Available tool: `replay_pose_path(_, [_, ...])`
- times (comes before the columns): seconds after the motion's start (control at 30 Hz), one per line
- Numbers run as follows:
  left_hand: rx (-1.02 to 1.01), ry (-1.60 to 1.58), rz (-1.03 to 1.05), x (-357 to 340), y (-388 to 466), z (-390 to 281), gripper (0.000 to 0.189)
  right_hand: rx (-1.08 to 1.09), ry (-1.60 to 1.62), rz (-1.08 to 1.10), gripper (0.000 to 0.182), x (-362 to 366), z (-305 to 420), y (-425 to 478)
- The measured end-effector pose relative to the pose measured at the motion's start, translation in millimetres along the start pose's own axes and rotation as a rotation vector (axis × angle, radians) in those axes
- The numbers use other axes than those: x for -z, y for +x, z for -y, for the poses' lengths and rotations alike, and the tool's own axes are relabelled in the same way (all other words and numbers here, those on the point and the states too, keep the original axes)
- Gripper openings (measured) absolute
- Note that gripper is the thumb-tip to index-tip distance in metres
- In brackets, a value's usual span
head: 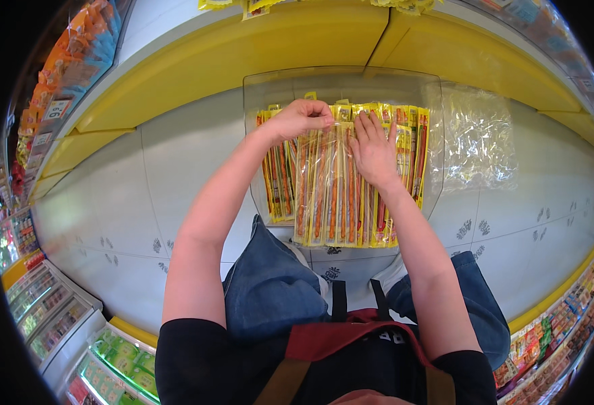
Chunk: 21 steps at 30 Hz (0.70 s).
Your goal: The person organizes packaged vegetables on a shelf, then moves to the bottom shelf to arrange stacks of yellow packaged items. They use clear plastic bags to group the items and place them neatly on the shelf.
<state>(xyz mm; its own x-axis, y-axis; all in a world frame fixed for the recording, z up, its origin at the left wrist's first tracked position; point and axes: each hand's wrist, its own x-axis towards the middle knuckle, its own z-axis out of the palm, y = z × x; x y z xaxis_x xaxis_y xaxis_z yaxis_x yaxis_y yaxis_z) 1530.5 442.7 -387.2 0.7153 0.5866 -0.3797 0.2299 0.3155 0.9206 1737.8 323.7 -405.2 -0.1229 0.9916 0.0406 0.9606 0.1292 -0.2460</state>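
Observation:
My left hand pinches the top edge of a clear plastic bag with thumb and fingertips. Inside the bag lie several long, thin snack sticks in yellow-edged wrappers, some orange-brown and twisted-looking. Palm down, my right hand presses on the right part of the bundle, its fingers slightly apart. Beneath the bag, more yellow stick packets fill a transparent plastic bin on the floor. The bag's lower end reaches past the bin's near edge, towards my knees. Both hands cover parts of the packets.
A crumpled clear plastic bag lies on the tiled floor right of the bin. Yellow shelf base panels stand just beyond it. Hanging orange snack packs are far left, a chiller case lower left, packed shelves lower right.

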Motion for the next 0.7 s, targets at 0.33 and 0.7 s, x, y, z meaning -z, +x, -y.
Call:
replay_pose_path(0.33, [-0.156,1.189,-0.007,-49.4,-15.2,-31.2,0.024,0.014,0.047,-0.043,0.047,1.8,2.3,-0.8])
replay_pose_path(0.7, [0.19,0.447,0.004,-0.7,-99.3,-19.4,0.031,0.029,0.001,-0.064,0.05,-1.7,1.1,-1.1])
